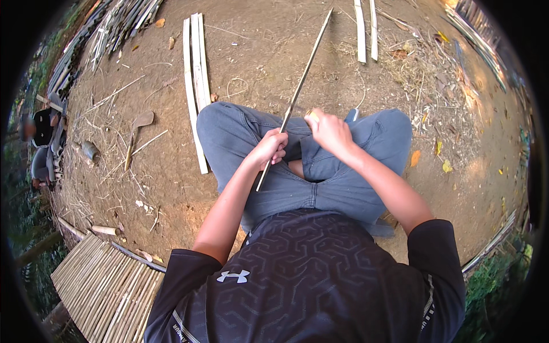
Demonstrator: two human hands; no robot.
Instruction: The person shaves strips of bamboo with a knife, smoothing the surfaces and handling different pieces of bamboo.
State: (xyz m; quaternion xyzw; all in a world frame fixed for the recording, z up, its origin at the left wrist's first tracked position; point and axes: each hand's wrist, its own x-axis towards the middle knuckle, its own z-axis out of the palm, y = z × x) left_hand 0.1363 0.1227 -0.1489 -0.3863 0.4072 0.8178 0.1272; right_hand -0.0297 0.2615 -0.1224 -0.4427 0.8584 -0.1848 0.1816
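Observation:
I sit cross-legged on the ground. My left hand [272, 150] is closed around a long, thin bamboo strip [306, 71], low on its length. The strip slants up and away to the right, its near end over my lap. My right hand [333, 134] is closed just right of the strip, above my crossed legs. A small yellowish piece [313, 116] shows at its fingers; the rest of what it holds is hidden. Beside that hand, a bluish-grey edge [352, 115] sticks out near my right knee, its kind unclear.
Split bamboo slats [197, 74] lie left of my knee, and two more slats [360, 34] lie ahead. A wooden-handled tool with a broad head [143, 119] is farther left. Bundled sticks [123, 26] are at far left, a bamboo slat platform [108, 286] at lower left. Another person [46, 131] sits at the left edge.

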